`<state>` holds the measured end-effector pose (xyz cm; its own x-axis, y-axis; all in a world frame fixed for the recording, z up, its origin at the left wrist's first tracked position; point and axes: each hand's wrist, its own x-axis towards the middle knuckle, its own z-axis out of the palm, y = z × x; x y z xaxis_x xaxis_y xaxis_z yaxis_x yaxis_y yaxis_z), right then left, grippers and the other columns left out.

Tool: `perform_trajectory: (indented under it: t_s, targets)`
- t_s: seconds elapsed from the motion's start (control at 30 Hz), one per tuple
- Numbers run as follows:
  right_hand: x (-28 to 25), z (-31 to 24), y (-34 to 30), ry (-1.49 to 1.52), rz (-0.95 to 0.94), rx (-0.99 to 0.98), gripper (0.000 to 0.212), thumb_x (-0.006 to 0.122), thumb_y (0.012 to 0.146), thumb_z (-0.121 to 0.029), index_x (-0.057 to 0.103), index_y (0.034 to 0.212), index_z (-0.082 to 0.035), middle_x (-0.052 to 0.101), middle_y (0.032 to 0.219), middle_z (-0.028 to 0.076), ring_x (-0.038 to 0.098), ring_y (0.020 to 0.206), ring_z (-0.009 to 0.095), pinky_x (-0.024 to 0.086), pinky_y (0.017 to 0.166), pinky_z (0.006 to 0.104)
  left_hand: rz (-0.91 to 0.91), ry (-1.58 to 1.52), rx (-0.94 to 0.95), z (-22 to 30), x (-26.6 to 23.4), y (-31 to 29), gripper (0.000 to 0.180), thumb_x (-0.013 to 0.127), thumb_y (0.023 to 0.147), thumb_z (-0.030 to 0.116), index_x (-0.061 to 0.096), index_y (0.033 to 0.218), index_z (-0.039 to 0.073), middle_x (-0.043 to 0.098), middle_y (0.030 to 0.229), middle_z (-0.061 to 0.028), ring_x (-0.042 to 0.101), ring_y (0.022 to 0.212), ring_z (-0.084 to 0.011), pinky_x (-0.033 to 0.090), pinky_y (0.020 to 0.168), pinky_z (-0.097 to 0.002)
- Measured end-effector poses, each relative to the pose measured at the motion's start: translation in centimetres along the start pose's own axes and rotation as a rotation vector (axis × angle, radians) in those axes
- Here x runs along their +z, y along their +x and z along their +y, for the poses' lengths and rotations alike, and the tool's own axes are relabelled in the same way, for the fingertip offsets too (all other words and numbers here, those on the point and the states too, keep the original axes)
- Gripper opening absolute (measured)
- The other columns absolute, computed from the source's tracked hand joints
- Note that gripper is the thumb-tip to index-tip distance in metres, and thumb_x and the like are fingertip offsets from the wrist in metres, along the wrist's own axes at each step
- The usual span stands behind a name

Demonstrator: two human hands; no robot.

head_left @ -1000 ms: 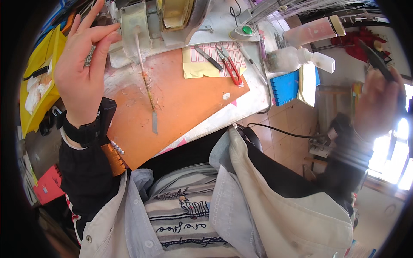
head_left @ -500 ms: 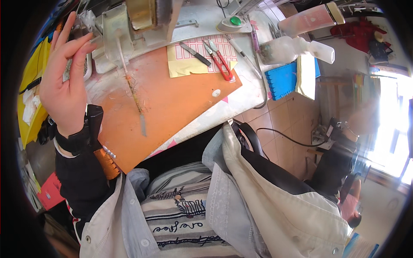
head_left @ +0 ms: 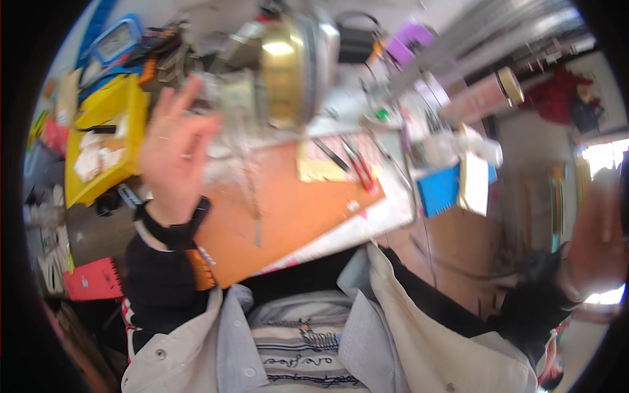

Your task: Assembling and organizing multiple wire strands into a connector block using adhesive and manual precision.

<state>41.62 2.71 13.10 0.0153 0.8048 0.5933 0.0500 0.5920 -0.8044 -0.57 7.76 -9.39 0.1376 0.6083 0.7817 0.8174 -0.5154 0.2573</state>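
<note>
My left hand [head_left: 173, 154] is raised over the left side of the work table, its fingers stretched out and blurred. It holds nothing I can make out. Nearby, on an orange board [head_left: 282, 200], lies a thin stick-like tool [head_left: 254, 203] with a flat metal tip. At the far right my right hand [head_left: 599, 229] is lifted beside the table, too smeared for its fingers to be read. Toward the board's far right edge, a dark-handled knife [head_left: 332, 154] and a red-handled cutting tool [head_left: 360, 167] rest on a yellow sheet with a red grid [head_left: 318, 170].
A yellow box [head_left: 134, 154] with crumpled white tissue stands at the left, a red notebook [head_left: 95, 280] nearer me. A brassy block-like machine part [head_left: 282, 85] rises at the back. To the right are a blue notebook [head_left: 439, 192], a whitish bottle [head_left: 442, 149] and a pink bottle [head_left: 481, 101].
The view has shifted, so the table sits lower and further right. My right hand has come more fully into sight at the right edge. My left hand remains raised.
</note>
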Motion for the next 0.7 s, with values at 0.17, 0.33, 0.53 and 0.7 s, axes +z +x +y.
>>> perform_trajectory:
  t_s: [0.17, 0.33, 0.53, 0.7]
  targets:
    - [15.8, 7.7, 0.2, -0.071, -0.332, 0.307, 0.030, 0.056, 0.098, -0.015, 0.054, 0.121, 0.005, 0.052, 0.067, -0.001, 0.044, 0.053, 0.006, 0.032, 0.048, 0.0204, 0.014, -0.136, -0.004, 0.3, 0.0, 0.6, 0.014, 0.073, 0.073, -0.002, 0.069, 0.085, 0.005, 0.072, 0.096, -0.0150, 0.066, 0.114, -0.0301, 0.044, 0.106, -0.0508]
    - [22.9, 11.8, 0.2, 0.047, -0.526, 0.094, 0.024, 0.066, 0.091, 0.002, 0.060, 0.114, 0.005, 0.066, 0.097, 0.006, 0.063, 0.078, 0.008, 0.050, 0.069, 0.0204, 0.020, -0.198, -0.016, 0.0, -0.6, 0.4, 0.015, 0.076, 0.073, 0.000, 0.069, 0.085, 0.007, 0.070, 0.084, -0.0098, 0.065, 0.115, -0.0320, 0.045, 0.104, -0.0522]
    - [23.4, 14.6, 0.7, -0.377, -0.528, -0.196, 0.018, 0.077, 0.078, 0.002, 0.072, 0.094, -0.002, 0.067, 0.086, 0.006, 0.061, 0.079, 0.018, 0.048, 0.075, 0.0302, -0.026, -0.142, -0.005, 0.4, -2.0, 0.3, 0.018, 0.063, 0.073, 0.007, 0.072, 0.089, 0.008, 0.066, 0.078, -0.0035, 0.062, 0.121, -0.0275, 0.042, 0.106, -0.0504]
    - [24.0, 15.5, 0.9, -0.580, -0.564, -0.467, 0.024, 0.082, 0.068, -0.004, 0.076, 0.090, -0.010, 0.069, 0.083, 0.003, 0.063, 0.084, 0.023, 0.047, 0.086, 0.0402, 0.073, -0.140, -0.038, 0.9, -1.9, -0.2, 0.023, 0.076, 0.068, 0.008, 0.073, 0.091, 0.010, 0.069, 0.082, -0.0005, 0.068, 0.092, -0.0223, 0.047, 0.082, -0.0397]
